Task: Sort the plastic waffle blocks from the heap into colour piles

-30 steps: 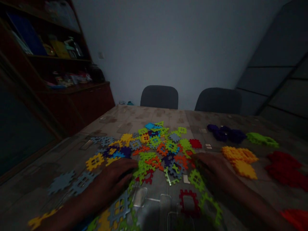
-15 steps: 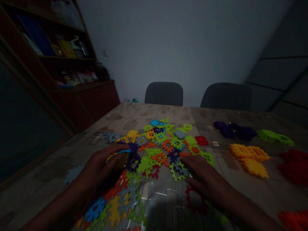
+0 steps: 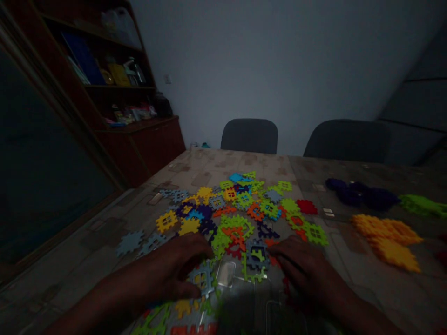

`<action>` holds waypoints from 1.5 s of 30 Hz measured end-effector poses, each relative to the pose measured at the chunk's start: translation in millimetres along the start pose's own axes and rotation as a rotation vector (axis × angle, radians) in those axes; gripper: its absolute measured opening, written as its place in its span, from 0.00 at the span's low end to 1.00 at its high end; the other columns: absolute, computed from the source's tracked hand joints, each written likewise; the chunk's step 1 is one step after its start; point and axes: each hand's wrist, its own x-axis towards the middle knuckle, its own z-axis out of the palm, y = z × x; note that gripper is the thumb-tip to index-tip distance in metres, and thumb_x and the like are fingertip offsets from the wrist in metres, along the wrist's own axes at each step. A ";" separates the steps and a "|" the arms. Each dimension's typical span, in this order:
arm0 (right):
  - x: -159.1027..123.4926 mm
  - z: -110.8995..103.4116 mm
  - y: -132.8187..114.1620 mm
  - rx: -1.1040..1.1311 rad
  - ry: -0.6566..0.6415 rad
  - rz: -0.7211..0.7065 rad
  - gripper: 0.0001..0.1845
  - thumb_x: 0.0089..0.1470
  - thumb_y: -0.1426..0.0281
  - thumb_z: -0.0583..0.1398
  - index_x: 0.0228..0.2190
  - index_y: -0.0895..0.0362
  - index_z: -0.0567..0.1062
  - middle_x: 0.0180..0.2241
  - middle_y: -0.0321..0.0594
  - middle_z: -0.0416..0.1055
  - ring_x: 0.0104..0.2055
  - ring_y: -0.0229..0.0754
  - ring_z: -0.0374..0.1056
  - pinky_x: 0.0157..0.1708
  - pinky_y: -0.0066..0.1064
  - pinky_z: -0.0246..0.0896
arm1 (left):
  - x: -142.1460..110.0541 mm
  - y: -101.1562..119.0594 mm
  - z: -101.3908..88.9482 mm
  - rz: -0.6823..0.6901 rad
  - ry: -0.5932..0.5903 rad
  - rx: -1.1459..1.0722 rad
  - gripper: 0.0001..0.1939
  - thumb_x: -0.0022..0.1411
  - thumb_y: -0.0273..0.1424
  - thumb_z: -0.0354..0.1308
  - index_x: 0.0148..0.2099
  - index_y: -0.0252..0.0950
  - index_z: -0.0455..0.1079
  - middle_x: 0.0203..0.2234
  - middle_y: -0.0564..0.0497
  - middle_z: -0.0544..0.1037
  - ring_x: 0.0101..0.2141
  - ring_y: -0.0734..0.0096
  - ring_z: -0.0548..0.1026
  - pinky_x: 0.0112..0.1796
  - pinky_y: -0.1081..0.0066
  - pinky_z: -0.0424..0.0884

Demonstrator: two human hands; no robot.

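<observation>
Interlocking plastic tiles with notched edges, in several colours, lie heaped on the table. My left hand [image 3: 176, 267] is low over the near left of the heap. Its thumb and fingers are apart, curved around a grey window-shaped tile [image 3: 203, 278]; whether they touch it I cannot tell. My right hand [image 3: 302, 263] is at the heap's right side, fingers stretched out, the tips at an orange tile [image 3: 273, 251]. Just left of those tips lies a grey tile [image 3: 256, 253] by a green frame tile [image 3: 249, 274]. A dark red tile [image 3: 287, 288] is partly hidden under my right hand.
Sorted piles stand on the right: purple tiles [image 3: 361, 194], yellow tiles [image 3: 387, 237] and green tiles [image 3: 422, 204]. Loose grey tiles [image 3: 130, 243] lie at the left. Two chairs [image 3: 249, 136] stand beyond the table [image 3: 206, 163], and a shelf cabinet [image 3: 150, 149] is at the back left.
My left hand has come nearer and to the right, away from the yellow and purple tiles. My right hand has moved slightly right and nearer. The view has turned left.
</observation>
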 end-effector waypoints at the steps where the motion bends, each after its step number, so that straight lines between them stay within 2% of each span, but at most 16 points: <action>1: -0.3 -3.1 0.8 -0.023 0.022 0.065 0.14 0.64 0.74 0.52 0.42 0.57 0.77 0.37 0.44 0.78 0.38 0.45 0.73 0.37 0.38 0.69 | -1.4 6.2 0.9 -0.017 -0.013 -0.006 0.25 0.62 0.40 0.67 0.57 0.43 0.64 0.51 0.46 0.69 0.49 0.57 0.69 0.49 0.66 0.69; 3: -1.1 -8.4 2.3 -0.064 0.080 0.187 0.14 0.65 0.72 0.52 0.40 0.58 0.77 0.37 0.46 0.77 0.39 0.47 0.73 0.38 0.41 0.69 | -2.2 16.9 2.6 -0.045 -0.038 -0.010 0.28 0.58 0.35 0.70 0.58 0.43 0.63 0.52 0.47 0.68 0.50 0.56 0.68 0.50 0.65 0.68; 5: -1.9 -10.4 3.0 -0.063 0.085 0.244 0.13 0.64 0.72 0.52 0.39 0.58 0.76 0.37 0.46 0.77 0.40 0.47 0.73 0.39 0.42 0.68 | -1.1 22.9 4.9 -0.072 -0.045 0.027 0.28 0.56 0.27 0.68 0.57 0.44 0.63 0.51 0.48 0.68 0.50 0.57 0.68 0.51 0.65 0.68; 9: -3.2 -2.5 1.5 0.053 -0.034 0.119 0.13 0.63 0.74 0.51 0.41 0.57 0.76 0.39 0.46 0.76 0.42 0.45 0.72 0.41 0.39 0.68 | -0.3 17.4 11.7 -0.106 -0.047 0.075 0.31 0.55 0.20 0.63 0.57 0.47 0.62 0.52 0.50 0.67 0.52 0.58 0.68 0.53 0.64 0.68; 13: -3.3 3.8 2.0 0.103 -0.041 0.014 0.14 0.63 0.77 0.51 0.42 0.57 0.75 0.40 0.44 0.77 0.43 0.43 0.73 0.43 0.37 0.67 | -5.1 9.8 15.5 -0.060 -0.012 0.070 0.33 0.59 0.23 0.61 0.62 0.50 0.58 0.57 0.50 0.64 0.56 0.57 0.66 0.56 0.62 0.67; 16: -1.7 -0.8 3.7 0.062 -0.013 0.068 0.15 0.63 0.78 0.51 0.41 0.56 0.76 0.38 0.43 0.77 0.41 0.43 0.73 0.40 0.36 0.68 | -3.6 12.9 13.3 -0.045 0.020 0.050 0.30 0.61 0.27 0.62 0.62 0.50 0.59 0.55 0.50 0.68 0.54 0.58 0.68 0.52 0.65 0.71; 21: 5.8 -8.5 2.0 0.045 -0.017 0.125 0.15 0.62 0.78 0.51 0.42 0.55 0.75 0.41 0.43 0.77 0.43 0.44 0.73 0.43 0.37 0.68 | 19.0 1.1 5.2 0.046 0.097 0.045 0.13 0.68 0.30 0.53 0.54 0.44 0.68 0.47 0.48 0.73 0.47 0.60 0.73 0.49 0.65 0.71; 25: 10.9 -11.6 -1.6 0.046 -0.046 0.118 0.15 0.61 0.78 0.52 0.43 0.55 0.75 0.43 0.44 0.77 0.45 0.44 0.72 0.45 0.37 0.67 | 34.8 -17.0 4.0 0.088 0.221 0.124 0.17 0.71 0.30 0.48 0.60 0.46 0.63 0.54 0.49 0.71 0.53 0.59 0.69 0.54 0.60 0.67; 27: 12.2 -14.7 -3.3 0.038 -0.077 0.136 0.14 0.62 0.77 0.53 0.44 0.55 0.75 0.42 0.45 0.77 0.43 0.45 0.72 0.44 0.37 0.67 | 37.6 -14.1 7.8 0.153 0.234 0.135 0.17 0.73 0.30 0.46 0.61 0.46 0.62 0.55 0.50 0.70 0.54 0.61 0.68 0.55 0.61 0.66; 32: 10.4 -19.9 -8.9 0.012 -0.167 0.128 0.12 0.62 0.76 0.53 0.40 0.56 0.77 0.35 0.43 0.77 0.37 0.43 0.72 0.37 0.34 0.65 | 43.2 20.4 25.6 0.368 0.102 0.115 0.16 0.75 0.29 0.43 0.61 0.45 0.61 0.55 0.50 0.70 0.53 0.66 0.68 0.55 0.64 0.65; 35: 0.1 -23.0 -16.8 -0.059 -0.212 0.143 0.13 0.61 0.76 0.53 0.34 0.56 0.77 0.31 0.41 0.75 0.34 0.42 0.71 0.35 0.32 0.62 | 53.3 34.6 35.9 0.447 0.064 0.179 0.16 0.75 0.31 0.46 0.62 0.40 0.58 0.58 0.45 0.66 0.57 0.60 0.63 0.60 0.57 0.59; 37: -12.4 -27.0 -25.5 -0.090 -0.240 0.188 0.11 0.59 0.75 0.54 0.31 0.55 0.76 0.31 0.39 0.75 0.33 0.41 0.70 0.33 0.32 0.62 | 61.7 37.8 40.5 0.435 0.039 0.217 0.15 0.74 0.31 0.48 0.60 0.38 0.61 0.55 0.44 0.67 0.56 0.57 0.64 0.61 0.53 0.56; 39: -28.6 -30.5 -35.8 -0.074 -0.249 0.251 0.06 0.54 0.74 0.59 0.33 0.54 0.76 0.32 0.38 0.75 0.32 0.41 0.70 0.31 0.30 0.62 | 68.6 37.8 42.2 0.378 0.049 0.250 0.11 0.73 0.29 0.50 0.55 0.37 0.65 0.50 0.44 0.70 0.52 0.57 0.66 0.58 0.53 0.58; 40: -37.5 -30.6 -40.6 -0.066 -0.247 0.279 0.08 0.50 0.72 0.62 0.35 0.53 0.76 0.33 0.38 0.76 0.32 0.42 0.71 0.31 0.30 0.63 | 70.7 36.9 42.0 0.350 0.068 0.269 0.09 0.73 0.28 0.49 0.53 0.36 0.66 0.48 0.45 0.70 0.50 0.58 0.67 0.56 0.54 0.60; 43: -66.0 -20.6 -48.6 -0.081 -0.226 0.293 0.23 0.42 0.70 0.67 0.43 0.50 0.75 0.39 0.41 0.77 0.36 0.47 0.74 0.33 0.34 0.69 | 70.3 32.8 38.2 0.288 0.146 0.332 0.11 0.73 0.25 0.45 0.49 0.37 0.68 0.43 0.46 0.72 0.46 0.60 0.69 0.54 0.53 0.60; 45: -84.1 -7.2 -47.2 -0.130 -0.205 0.259 0.31 0.41 0.70 0.67 0.50 0.49 0.73 0.45 0.45 0.77 0.41 0.53 0.75 0.39 0.40 0.72 | 65.0 30.9 35.7 0.269 0.208 0.328 0.12 0.73 0.25 0.44 0.49 0.37 0.68 0.42 0.47 0.73 0.44 0.61 0.70 0.53 0.54 0.60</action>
